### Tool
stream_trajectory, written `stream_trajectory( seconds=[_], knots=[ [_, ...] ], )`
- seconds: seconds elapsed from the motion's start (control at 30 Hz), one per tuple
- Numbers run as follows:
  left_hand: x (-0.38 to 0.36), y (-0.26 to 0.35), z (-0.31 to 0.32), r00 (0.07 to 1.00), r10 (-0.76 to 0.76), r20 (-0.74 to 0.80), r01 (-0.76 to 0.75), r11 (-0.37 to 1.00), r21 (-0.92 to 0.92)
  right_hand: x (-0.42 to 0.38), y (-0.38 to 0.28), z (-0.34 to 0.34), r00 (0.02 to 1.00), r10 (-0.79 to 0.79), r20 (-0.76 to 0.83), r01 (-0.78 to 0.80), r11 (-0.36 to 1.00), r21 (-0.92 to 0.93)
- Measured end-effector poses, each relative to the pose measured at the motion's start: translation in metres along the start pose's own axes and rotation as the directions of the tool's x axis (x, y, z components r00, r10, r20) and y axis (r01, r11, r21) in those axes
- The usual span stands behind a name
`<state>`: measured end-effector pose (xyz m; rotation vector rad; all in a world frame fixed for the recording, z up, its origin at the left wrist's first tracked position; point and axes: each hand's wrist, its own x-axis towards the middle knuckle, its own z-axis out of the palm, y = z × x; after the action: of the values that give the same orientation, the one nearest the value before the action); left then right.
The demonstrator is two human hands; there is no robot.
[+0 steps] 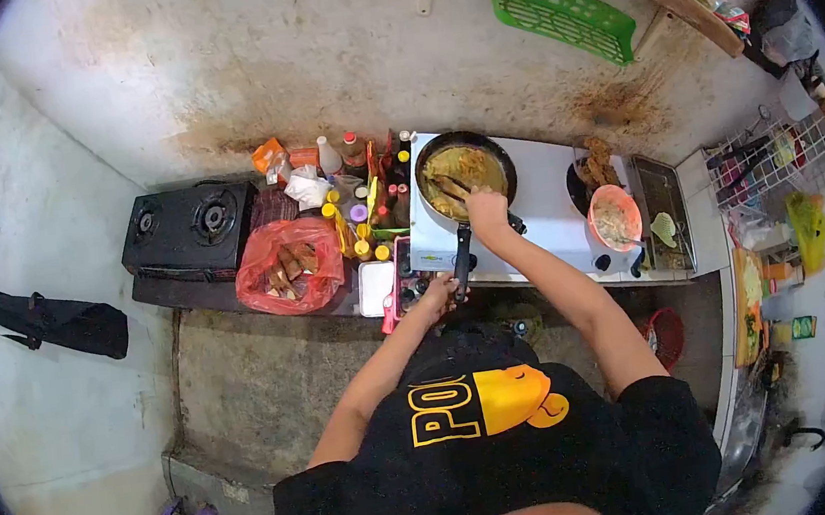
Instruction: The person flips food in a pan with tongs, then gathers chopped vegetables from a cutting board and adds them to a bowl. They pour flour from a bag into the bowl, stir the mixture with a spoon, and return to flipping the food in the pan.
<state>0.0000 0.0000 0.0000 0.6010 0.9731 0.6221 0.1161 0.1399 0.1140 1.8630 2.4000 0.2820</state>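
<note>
Stirring at the stove

The left hand (439,293) grips the handle of the frying pan (465,171) on the white stove (550,223); the right hand (485,208) is closed round a spatula (450,188) lying in the pan's yellowish food.

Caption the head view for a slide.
Left hand grips the pan handle while right hand stirs food in the frying pan.

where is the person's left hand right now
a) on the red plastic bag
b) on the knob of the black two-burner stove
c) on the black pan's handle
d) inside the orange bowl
c: the left hand is closed around the end of the handle of the black pan, while the right hand holds a utensil over the food in it.
</note>
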Motion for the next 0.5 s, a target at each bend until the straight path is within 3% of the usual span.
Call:
stream_trajectory(
  seconds=[0.07, 0.3, 0.4, 0.5],
  knots=[
    [-0.007, 0.002, 0.0, 0.999, -0.027, -0.039, 0.026, 0.999, -0.021, -0.004, -0.007, -0.008, 0.996, -0.077, -0.051, 0.079, 0.996, 0.035],
    [0.006, -0.005, 0.001, 0.998, 0.057, 0.001, -0.057, 0.996, -0.073, 0.025, 0.005, -0.009, 1.0, -0.007, 0.015, 0.005, 0.989, 0.146],
    [0.006, -0.008, -0.002, 0.998, 0.051, -0.04, -0.055, 0.993, -0.106, 0.027, 0.019, -0.029, 0.98, 0.054, 0.193, -0.107, 0.956, 0.273],
    [0.004, -0.008, -0.002, 0.999, 0.028, -0.037, -0.032, 0.993, -0.116, 0.025, 0.038, -0.049, 0.961, 0.135, 0.24, -0.205, 0.933, 0.295]
  ],
)
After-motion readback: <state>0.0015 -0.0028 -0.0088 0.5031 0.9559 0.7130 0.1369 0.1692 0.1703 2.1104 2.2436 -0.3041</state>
